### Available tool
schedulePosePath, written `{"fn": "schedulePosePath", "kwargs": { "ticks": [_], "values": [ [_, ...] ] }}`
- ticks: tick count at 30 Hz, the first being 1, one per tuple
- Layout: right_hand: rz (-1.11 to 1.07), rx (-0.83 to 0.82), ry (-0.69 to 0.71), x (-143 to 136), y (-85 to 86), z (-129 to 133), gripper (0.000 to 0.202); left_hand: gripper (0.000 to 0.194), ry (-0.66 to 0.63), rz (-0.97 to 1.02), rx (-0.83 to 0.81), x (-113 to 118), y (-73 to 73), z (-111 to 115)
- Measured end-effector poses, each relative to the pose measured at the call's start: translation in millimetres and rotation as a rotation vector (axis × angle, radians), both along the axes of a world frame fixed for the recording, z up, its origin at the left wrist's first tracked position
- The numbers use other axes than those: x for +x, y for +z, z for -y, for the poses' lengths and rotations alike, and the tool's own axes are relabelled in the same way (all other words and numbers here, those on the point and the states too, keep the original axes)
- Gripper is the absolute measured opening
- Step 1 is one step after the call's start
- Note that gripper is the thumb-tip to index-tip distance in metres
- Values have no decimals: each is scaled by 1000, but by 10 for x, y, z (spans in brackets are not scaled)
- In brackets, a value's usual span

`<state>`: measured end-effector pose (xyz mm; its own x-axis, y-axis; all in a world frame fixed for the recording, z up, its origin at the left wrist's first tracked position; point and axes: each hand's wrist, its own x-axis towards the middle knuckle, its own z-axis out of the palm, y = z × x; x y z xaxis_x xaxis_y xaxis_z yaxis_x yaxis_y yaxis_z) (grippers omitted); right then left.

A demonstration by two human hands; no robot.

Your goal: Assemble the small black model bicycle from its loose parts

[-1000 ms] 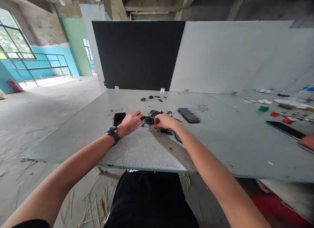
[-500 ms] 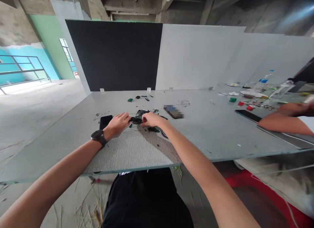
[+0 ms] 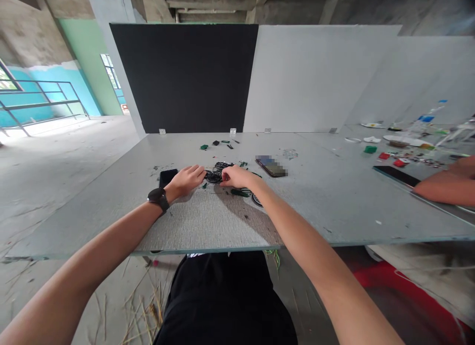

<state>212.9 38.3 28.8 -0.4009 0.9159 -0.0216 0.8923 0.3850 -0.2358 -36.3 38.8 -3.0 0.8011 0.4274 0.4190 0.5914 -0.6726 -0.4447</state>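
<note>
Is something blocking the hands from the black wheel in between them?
Nothing visible is. The left hand and right hand are right at the black wheel, one on each side; their exact grip is hard to see. The phone lies off to the right.

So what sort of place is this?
Probably a makeshift workshop in an unfinished or stripped building: raw concrete ceiling, straw-like stalks on the bare floor, and a long table with small loose parts scattered on it.
</note>
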Motion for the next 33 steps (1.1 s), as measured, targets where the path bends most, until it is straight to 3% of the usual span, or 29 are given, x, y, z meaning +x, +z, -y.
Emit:
{"fn": "schedulePosePath", "kwargs": {
  "ticks": [12,18,33],
  "values": [
    [19,-104,41,-40,122,54,22,22,-5,-2,106,17,-41,-32],
    [35,-100,38,-52,110,61,24,27,54,-28,179,125,-77,82],
    [51,-97,46,-81,109,89,19,31,20,-87,224,178,-52,142]
  ]
}}
